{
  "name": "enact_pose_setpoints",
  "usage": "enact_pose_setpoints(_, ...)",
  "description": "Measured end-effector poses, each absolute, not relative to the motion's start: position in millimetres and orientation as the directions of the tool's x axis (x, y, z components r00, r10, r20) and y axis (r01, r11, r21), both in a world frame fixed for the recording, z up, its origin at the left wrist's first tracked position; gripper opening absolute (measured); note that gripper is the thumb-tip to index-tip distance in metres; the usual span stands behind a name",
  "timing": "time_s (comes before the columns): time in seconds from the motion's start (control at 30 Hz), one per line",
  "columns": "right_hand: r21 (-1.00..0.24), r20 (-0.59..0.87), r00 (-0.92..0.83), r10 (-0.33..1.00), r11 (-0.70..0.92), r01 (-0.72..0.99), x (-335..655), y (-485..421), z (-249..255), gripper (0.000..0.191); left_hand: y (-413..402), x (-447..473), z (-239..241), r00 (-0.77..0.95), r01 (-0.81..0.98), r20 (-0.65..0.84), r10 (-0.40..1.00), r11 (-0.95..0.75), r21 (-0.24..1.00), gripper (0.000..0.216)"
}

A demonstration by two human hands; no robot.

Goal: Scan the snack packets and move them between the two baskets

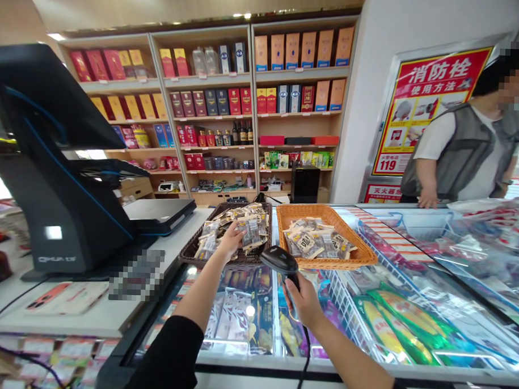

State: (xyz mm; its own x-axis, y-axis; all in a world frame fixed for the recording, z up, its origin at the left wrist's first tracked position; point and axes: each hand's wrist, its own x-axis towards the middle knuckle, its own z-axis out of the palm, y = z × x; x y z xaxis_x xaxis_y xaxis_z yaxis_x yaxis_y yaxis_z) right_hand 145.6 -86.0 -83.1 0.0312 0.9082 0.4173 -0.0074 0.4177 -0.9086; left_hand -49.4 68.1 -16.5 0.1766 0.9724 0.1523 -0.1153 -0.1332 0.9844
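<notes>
My right hand (302,301) is wrapped around the handle of a black barcode scanner (280,260), whose head points up and to the left. A dark cord hangs from the scanner's handle. Over a dark brown wicker basket (190,250), my left hand (231,240) has its fingers closed at the edge of a small snack packet (253,233). More packets of the same kind lie heaped around it. To the right sits a tan wicker basket (363,254) with a pile of similar packets (315,242). Both baskets rest on the glass top of a freezer.
At left stand a checkout screen (54,102), a flat scale (157,211) and a phone (66,297) on the counter. Frozen goods (402,321) show under the freezer glass (254,353). A person (465,145) leans a hand on the freezer's far edge. Shelves (296,122) hold boxes behind.
</notes>
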Motion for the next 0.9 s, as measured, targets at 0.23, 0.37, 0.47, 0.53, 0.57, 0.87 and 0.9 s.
enact_pose_setpoints(0.23,-0.872,0.435,0.24,0.868,0.472,-0.128,163,-73,-80,0.03,69,-29,-6,-0.09,0.123,0.375,0.923,-0.363,0.923,0.048)
enact_pose_setpoints(0.37,-0.817,0.416,0.479,0.773,0.549,-0.177,178,-63,-79,0.031,61,27,-5,0.083,0.371,0.352,0.932,-0.357,0.857,0.036)
enact_pose_setpoints(0.47,-0.802,0.388,0.575,0.721,0.571,-0.174,186,-59,-80,0.032,56,71,-11,0.246,0.633,0.291,0.924,-0.381,0.674,0.022)
enact_pose_setpoints(0.53,-0.817,0.368,0.605,0.706,0.556,-0.152,189,-57,-82,0.033,55,92,-15,0.284,0.745,0.279,0.917,-0.395,0.537,0.018)
enact_pose_setpoints(0.57,-0.829,0.36,0.615,0.701,0.543,-0.134,190,-56,-83,0.034,54,99,-16,0.296,0.788,0.268,0.917,-0.393,0.475,0.018)
enact_pose_setpoints(0.87,-0.864,0.368,0.508,0.779,0.488,-0.123,187,-59,-87,0.033,45,39,30,0.237,0.946,0.332,0.913,-0.295,0.133,0.028)
enact_pose_setpoints(0.9,-0.866,0.365,0.482,0.797,0.48,-0.137,185,-60,-87,0.033,47,16,36,0.187,0.968,0.31,0.932,-0.228,0.102,0.028)
